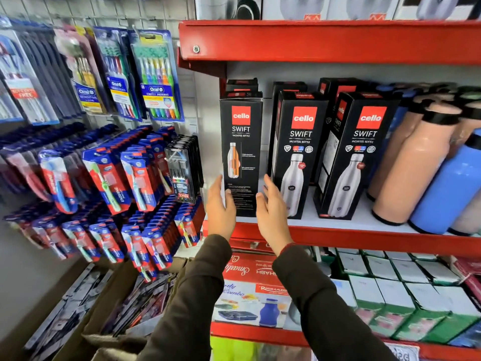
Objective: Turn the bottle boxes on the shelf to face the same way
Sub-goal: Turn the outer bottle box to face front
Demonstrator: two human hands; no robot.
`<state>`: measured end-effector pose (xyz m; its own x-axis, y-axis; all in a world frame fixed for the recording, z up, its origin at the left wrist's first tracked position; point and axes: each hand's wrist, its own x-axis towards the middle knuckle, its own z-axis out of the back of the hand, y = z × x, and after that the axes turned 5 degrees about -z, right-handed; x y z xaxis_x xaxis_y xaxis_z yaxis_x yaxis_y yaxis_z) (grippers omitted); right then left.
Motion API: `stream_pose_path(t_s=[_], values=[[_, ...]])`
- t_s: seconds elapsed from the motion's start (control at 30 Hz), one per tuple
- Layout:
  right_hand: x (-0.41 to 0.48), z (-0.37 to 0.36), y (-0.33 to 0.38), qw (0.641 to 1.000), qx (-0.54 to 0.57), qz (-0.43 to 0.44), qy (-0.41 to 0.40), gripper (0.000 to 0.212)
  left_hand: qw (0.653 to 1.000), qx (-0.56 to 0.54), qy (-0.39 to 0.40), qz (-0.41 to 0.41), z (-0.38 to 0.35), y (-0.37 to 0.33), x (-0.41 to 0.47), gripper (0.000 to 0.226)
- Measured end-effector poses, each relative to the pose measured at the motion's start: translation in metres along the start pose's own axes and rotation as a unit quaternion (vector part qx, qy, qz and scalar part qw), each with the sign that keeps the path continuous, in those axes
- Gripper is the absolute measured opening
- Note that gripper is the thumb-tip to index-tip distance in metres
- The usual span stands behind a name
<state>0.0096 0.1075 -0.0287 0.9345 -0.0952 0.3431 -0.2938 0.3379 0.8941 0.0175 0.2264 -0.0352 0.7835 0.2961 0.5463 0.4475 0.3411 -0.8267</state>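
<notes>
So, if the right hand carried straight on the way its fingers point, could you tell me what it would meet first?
Probably the gap between the leftmost box and the middle box; the right hand points up and into the shelf there. It might brush the middle box's left edge, though depth is unclear.

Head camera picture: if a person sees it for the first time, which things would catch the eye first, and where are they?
Probably the three black bottle boxes on the red shelf: the left box shows a different printed face from the middle box and the right box. The left hand and right hand flank the left box's lower part, fingers open. Hanging toothbrush packs fill the left wall.
</notes>
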Motion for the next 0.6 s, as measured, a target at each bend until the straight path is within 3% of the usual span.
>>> stream_pose_path(t_s=[0.13, 0.4, 0.6], values=[[0.005, -0.006, -0.003, 0.999, -0.009, -0.046, 0.028, 0.048, 0.998, -0.031, 0.026, 0.054, 0.005, 0.008, 0.005, 0.038], [0.006, -0.01, -0.005, 0.998, 0.008, -0.053, 0.012, 0.042, 0.995, -0.073, 0.052, 0.054, 0.02, 0.025, 0.014, 0.033], [-0.001, -0.008, 0.016, 0.998, 0.031, -0.041, 0.021, 0.059, 0.974, -0.203, 0.006, 0.102, 0.031, 0.008, 0.01, 0.032]])
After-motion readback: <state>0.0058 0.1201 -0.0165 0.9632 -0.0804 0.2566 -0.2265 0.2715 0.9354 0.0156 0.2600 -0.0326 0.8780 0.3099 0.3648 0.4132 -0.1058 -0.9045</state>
